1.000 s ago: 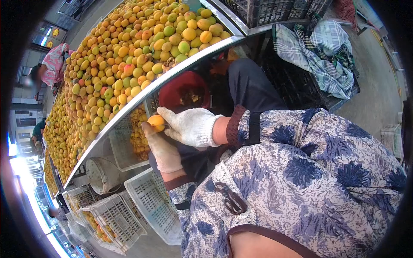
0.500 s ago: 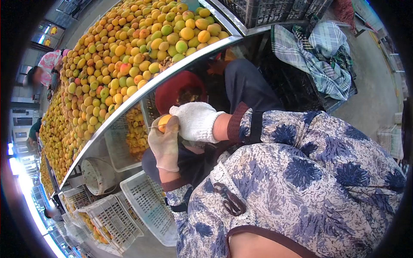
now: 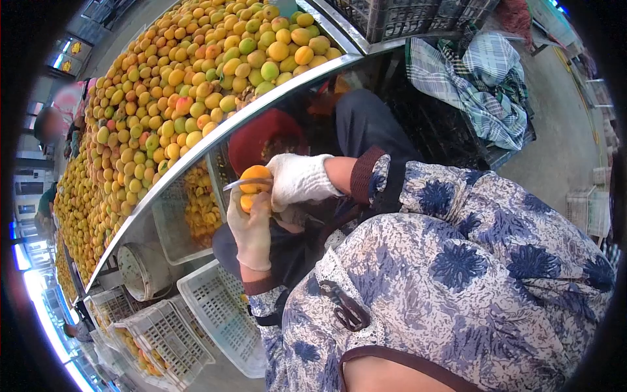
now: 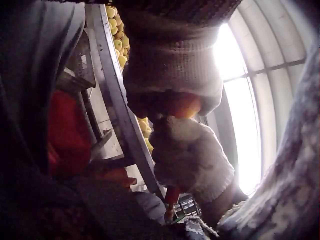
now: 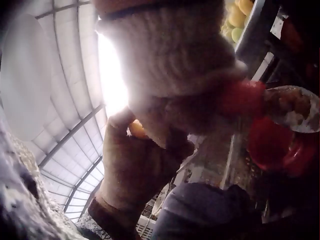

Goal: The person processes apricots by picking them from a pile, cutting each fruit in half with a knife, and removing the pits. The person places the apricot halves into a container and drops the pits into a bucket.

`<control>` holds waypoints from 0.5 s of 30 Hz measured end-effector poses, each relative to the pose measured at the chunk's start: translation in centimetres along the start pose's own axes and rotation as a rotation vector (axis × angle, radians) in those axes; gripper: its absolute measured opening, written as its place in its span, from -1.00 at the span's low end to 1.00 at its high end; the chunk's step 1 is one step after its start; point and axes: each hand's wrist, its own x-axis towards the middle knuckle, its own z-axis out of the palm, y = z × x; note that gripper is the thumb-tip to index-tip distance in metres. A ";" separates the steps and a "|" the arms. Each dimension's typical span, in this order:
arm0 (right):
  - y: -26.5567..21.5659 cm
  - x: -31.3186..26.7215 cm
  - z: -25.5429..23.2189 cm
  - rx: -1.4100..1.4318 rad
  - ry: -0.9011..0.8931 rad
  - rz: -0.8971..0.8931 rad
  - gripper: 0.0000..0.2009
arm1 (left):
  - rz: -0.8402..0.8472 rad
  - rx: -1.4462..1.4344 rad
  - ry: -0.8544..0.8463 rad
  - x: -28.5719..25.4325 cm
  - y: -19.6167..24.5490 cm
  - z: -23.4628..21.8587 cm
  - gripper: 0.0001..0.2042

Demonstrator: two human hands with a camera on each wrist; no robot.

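Observation:
An orange-yellow fruit (image 3: 255, 174), split into two parts, is between the hands, with a thin blade (image 3: 243, 184) across it in the head view. My gloved left hand (image 3: 250, 228) grips the fruit from below. My right hand (image 3: 302, 179), in a white knitted glove, is against its other side. The right wrist view shows the right hand (image 5: 175, 75) round a red handle (image 5: 244, 98), with a rounded, spoon-like piece (image 5: 293, 108) beyond. In the left wrist view, the fruit (image 4: 181, 105) is under the left hand's (image 4: 172, 70) fingers.
Many fruits (image 3: 163, 111) are heaped behind a metal rim (image 3: 196, 149). A red container (image 3: 258, 140), a crate of cut fruit (image 3: 171, 225), white crates (image 3: 219, 307) and a bucket (image 3: 140, 271) stand nearby. Plaid cloth (image 3: 486, 78) lies upper right. People are at far left.
The fruit was whole-looking a second ago and now shows as two parts with the blade across it. The left hand has turned upright and the hands have closed together around the fruit.

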 end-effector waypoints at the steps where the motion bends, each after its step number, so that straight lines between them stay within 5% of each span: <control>1: -0.6 -0.3 -0.1 0.043 -0.001 0.029 -0.71 | -0.025 -0.196 -0.036 -0.1 -0.1 -0.2 -0.64; 5: -2.1 -0.7 0.1 -0.360 0.203 -0.144 -0.47 | -0.047 -0.446 -0.067 -0.2 -0.1 -0.7 -0.52; 6: -2.4 -1.0 0.2 -0.361 0.201 -0.146 -0.47 | -0.055 -0.533 -0.054 -0.1 -0.1 -0.7 -0.50; 9: -1.9 -0.6 0.8 -0.095 0.265 -0.561 -0.46 | -0.113 -0.723 -0.071 -0.2 -0.9 -0.8 -0.41; 10: -1.4 -0.4 0.7 -0.095 0.264 -0.562 -0.46 | -0.147 -0.856 -0.083 -0.2 -1.2 -0.9 -0.38; 13: -2.5 -2.0 -0.6 0.408 -0.088 -0.171 -0.50 | -0.111 -0.936 -0.116 0.2 -0.8 -0.9 -0.34; 15: -2.4 -2.3 -0.2 0.573 -0.091 -0.205 -0.58 | -0.092 -0.934 -0.099 0.1 -0.5 -0.6 -0.39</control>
